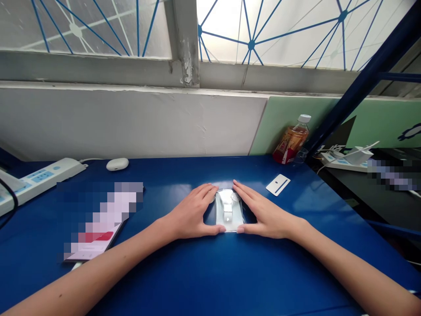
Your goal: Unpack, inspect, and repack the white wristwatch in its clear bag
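Observation:
A small flat clear packet (221, 221) with a pale strip-like item inside lies on the blue table, between my two hands. My left hand (194, 212) rests at the packet's left side, fingers stretched toward the upper corner and thumb at the lower edge. My right hand (262, 213) mirrors it on the right, fingertips by the top corner and thumb by the bottom one. Both hands have a gap between thumb and fingers, and neither is wrapped around the packet. The exact kind of the item inside is hard to make out through the shiny plastic.
On the blue table (210, 276), a phone (108, 219) with a lit, blurred screen lies left. Behind it are a white earbud case (117, 164) and a power strip (42, 177). A white card (278, 184) and a drink bottle (292, 141) are right, near a blue post (355, 92).

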`<act>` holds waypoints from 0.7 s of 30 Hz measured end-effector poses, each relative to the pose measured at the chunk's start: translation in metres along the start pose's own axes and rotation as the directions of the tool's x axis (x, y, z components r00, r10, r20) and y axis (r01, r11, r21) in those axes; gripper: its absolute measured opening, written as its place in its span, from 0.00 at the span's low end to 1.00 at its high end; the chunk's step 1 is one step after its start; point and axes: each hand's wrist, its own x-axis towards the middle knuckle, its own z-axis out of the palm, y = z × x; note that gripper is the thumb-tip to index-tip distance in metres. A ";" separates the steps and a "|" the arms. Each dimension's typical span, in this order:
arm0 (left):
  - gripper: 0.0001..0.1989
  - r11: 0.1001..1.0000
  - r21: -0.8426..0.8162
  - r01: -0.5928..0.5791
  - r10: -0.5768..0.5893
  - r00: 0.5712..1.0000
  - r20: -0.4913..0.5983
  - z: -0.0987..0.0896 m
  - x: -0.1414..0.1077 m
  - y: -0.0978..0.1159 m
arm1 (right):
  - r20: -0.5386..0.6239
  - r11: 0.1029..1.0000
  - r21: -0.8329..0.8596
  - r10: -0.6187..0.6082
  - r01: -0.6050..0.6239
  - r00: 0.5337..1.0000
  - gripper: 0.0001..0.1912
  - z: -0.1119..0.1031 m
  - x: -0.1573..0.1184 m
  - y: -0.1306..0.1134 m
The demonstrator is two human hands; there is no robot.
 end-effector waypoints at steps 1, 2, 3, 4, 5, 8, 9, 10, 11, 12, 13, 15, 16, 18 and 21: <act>0.48 1.000 -0.007 -0.004 0.004 1.000 -0.011 0.000 0.000 0.000 | 0.008 1.000 0.008 -0.004 0.004 1.000 0.56 -0.002 0.000 0.000; 0.48 1.000 -0.014 -0.009 0.009 1.000 -0.021 0.000 0.000 0.001 | 0.009 1.000 0.018 -0.006 0.006 1.000 0.58 -0.004 -0.001 0.001; 0.47 1.000 -0.019 -0.013 0.013 0.999 -0.030 0.000 0.000 0.001 | 0.007 1.000 0.026 -0.006 0.006 1.000 0.59 -0.005 -0.001 0.001; 0.46 1.000 -0.021 -0.014 0.013 0.999 -0.034 0.000 0.000 0.001 | 0.006 0.999 0.032 -0.006 0.006 1.000 0.60 -0.006 -0.001 0.002; 0.46 1.000 -0.021 -0.012 0.011 0.999 -0.036 0.000 0.000 0.002 | 0.005 0.999 0.034 -0.004 0.004 1.000 0.60 -0.007 -0.001 0.002; 0.46 1.000 -0.028 -0.002 0.000 0.999 -0.043 0.001 0.000 0.002 | -0.003 0.999 0.040 0.006 -0.006 1.000 0.61 -0.007 0.000 0.004; 0.46 0.999 -0.036 -0.001 -0.001 0.999 -0.049 0.001 -0.001 0.001 | -0.010 0.999 0.046 0.007 -0.006 1.000 0.61 -0.006 0.000 0.005; 0.46 0.999 -0.043 -0.002 0.000 0.999 -0.054 0.002 -0.001 0.001 | -0.018 0.999 0.052 0.007 -0.007 1.000 0.60 -0.006 0.000 0.005; 0.46 0.999 -0.049 -0.003 0.000 0.998 -0.059 0.002 -0.001 0.001 | -0.024 0.998 0.057 0.008 -0.007 1.000 0.60 -0.006 -0.001 0.006; 0.46 0.999 -0.053 -0.005 0.001 0.998 -0.060 0.002 -0.001 0.001 | -0.027 0.998 0.060 0.009 -0.007 1.000 0.60 -0.006 -0.001 0.006; 0.46 0.998 -0.055 -0.006 0.003 0.998 -0.061 0.002 -0.001 0.001 | -0.029 0.998 0.061 0.011 -0.009 1.000 0.59 -0.006 -0.001 0.006; 0.46 0.999 -0.053 -0.008 0.005 0.998 -0.058 0.001 0.000 0.001 | -0.026 0.998 0.061 0.017 -0.016 1.000 0.59 -0.006 -0.001 0.006; 0.46 0.999 -0.048 -0.008 0.006 0.999 -0.053 0.001 0.000 0.001 | -0.020 0.998 0.058 0.022 -0.021 1.000 0.59 -0.007 -0.001 0.006; 0.46 0.999 -0.034 -0.008 0.007 0.999 -0.036 0.000 0.000 0.001 | -0.015 0.998 0.054 0.031 -0.030 0.999 0.59 -0.007 -0.001 0.005; 0.47 1.000 -0.021 -0.005 0.004 1.000 -0.027 0.001 0.000 0.002 | -0.030 0.998 0.061 0.030 -0.028 0.999 0.59 -0.006 -0.001 0.006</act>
